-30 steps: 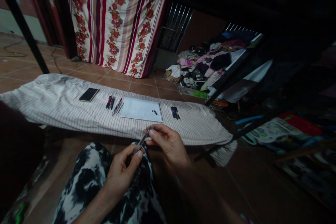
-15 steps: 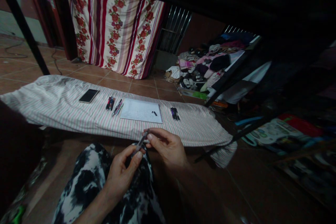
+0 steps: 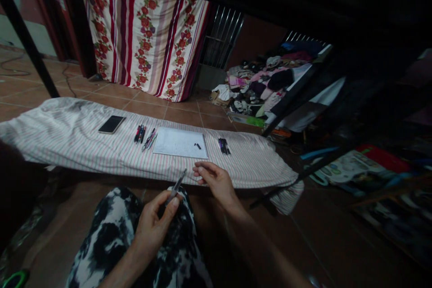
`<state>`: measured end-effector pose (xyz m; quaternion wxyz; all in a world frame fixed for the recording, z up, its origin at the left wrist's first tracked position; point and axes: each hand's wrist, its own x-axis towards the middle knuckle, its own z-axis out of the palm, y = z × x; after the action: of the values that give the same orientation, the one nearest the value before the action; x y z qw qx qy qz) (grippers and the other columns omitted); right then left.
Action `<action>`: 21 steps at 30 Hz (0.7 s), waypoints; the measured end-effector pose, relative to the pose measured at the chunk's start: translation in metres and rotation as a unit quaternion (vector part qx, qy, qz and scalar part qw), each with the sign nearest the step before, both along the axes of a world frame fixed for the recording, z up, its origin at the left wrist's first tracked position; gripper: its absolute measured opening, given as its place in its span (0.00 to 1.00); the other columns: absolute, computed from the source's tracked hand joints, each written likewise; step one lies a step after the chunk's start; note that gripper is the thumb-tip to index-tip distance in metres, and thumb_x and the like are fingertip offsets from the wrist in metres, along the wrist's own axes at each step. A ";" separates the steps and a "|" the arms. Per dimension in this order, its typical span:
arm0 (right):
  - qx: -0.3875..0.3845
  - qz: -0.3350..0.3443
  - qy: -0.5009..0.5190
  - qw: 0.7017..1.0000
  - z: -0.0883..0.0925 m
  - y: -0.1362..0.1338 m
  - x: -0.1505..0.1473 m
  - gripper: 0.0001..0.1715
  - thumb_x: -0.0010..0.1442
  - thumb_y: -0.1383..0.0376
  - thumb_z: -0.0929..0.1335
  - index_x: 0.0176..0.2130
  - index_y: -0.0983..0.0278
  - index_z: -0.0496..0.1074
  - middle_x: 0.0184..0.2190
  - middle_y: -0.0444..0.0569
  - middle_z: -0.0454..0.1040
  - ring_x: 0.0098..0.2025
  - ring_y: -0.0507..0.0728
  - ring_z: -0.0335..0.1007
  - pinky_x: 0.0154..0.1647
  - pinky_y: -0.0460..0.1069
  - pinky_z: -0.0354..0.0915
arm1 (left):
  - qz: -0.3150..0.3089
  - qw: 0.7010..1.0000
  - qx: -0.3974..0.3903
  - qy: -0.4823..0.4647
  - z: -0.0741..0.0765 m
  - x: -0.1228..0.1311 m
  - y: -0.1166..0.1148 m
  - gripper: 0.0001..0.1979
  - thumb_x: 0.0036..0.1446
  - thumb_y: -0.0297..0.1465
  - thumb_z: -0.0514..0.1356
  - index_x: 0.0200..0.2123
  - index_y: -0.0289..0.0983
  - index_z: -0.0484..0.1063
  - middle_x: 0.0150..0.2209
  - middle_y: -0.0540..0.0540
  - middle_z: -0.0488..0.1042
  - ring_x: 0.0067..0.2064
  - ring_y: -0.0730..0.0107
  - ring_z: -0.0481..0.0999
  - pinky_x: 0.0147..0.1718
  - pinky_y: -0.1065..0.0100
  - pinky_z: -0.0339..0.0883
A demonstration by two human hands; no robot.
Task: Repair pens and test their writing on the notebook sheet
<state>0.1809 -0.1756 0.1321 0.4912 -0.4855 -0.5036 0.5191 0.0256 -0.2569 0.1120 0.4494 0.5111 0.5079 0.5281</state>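
Observation:
My left hand (image 3: 155, 219) is closed around the lower part of a pen (image 3: 178, 182) with a greyish, see-through barrel, its narrow end pointing up and to the right. A short gap to the right, my right hand (image 3: 218, 183) has its thumb and fingertips drawn together; whatever they may hold is too small to make out. Beyond the hands lies a spiral notebook (image 3: 175, 141) with small dark pieces (image 3: 198, 146) on its page. Several dark pens (image 3: 223, 146) lie right of it. To its left are colored pens (image 3: 140, 134) and further pens (image 3: 149, 139).
A striped cloth (image 3: 77, 144) covers the low surface, with a phone (image 3: 112, 124) on its left part. Dark metal bars (image 3: 29, 36) frame the view. Behind are a floral curtain (image 3: 145, 36) and a heap of clothes (image 3: 259, 83). Patterned trousers (image 3: 114, 238) show below my hands.
My right hand has come away from the pen's upper end and moved slightly right. The pen stays in my left hand, and its narrow tip now shows.

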 end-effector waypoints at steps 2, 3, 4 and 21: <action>-0.013 -0.032 -0.006 0.999 -0.018 0.013 0.009 0.17 0.42 0.59 0.72 0.32 0.67 0.74 0.28 0.50 0.76 0.27 0.52 0.71 0.24 0.44 0.65 | 0.004 1.000 -0.004 0.000 -0.004 0.000 0.002 0.17 0.50 0.42 0.57 0.32 0.35 0.76 0.29 0.45 0.77 0.35 0.61 0.73 0.35 0.68 0.66; -0.022 -0.048 -0.008 0.999 -0.027 0.019 0.013 0.16 0.42 0.59 0.72 0.31 0.67 0.74 0.27 0.49 0.76 0.26 0.51 0.70 0.23 0.44 0.65 | 0.007 1.000 -0.008 -0.001 -0.006 0.000 0.003 0.17 0.49 0.43 0.58 0.32 0.35 0.76 0.29 0.45 0.77 0.35 0.61 0.74 0.35 0.68 0.66; -0.031 -0.063 -0.010 0.997 -0.035 0.025 0.017 0.16 0.41 0.60 0.72 0.31 0.67 0.74 0.26 0.48 0.75 0.25 0.50 0.70 0.23 0.44 0.65 | 0.009 1.000 -0.012 -0.003 -0.009 0.000 0.004 0.17 0.49 0.43 0.58 0.32 0.35 0.76 0.30 0.45 0.77 0.35 0.60 0.74 0.36 0.67 0.66; -0.010 -0.098 -0.191 0.977 -0.105 0.114 0.041 0.16 0.49 0.64 0.63 0.37 0.69 0.73 0.21 0.44 0.70 0.21 0.49 0.64 0.22 0.44 0.62 | -0.005 0.995 -0.086 -0.047 -0.032 0.013 0.032 0.21 0.49 0.47 0.57 0.36 0.35 0.73 0.17 0.53 0.65 0.22 0.71 0.65 0.22 0.73 0.59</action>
<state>0.2219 -0.0620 0.0270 0.4300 -0.6275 -0.5327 0.3709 0.0389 -0.2246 0.0801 0.5175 0.4480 0.5273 0.5034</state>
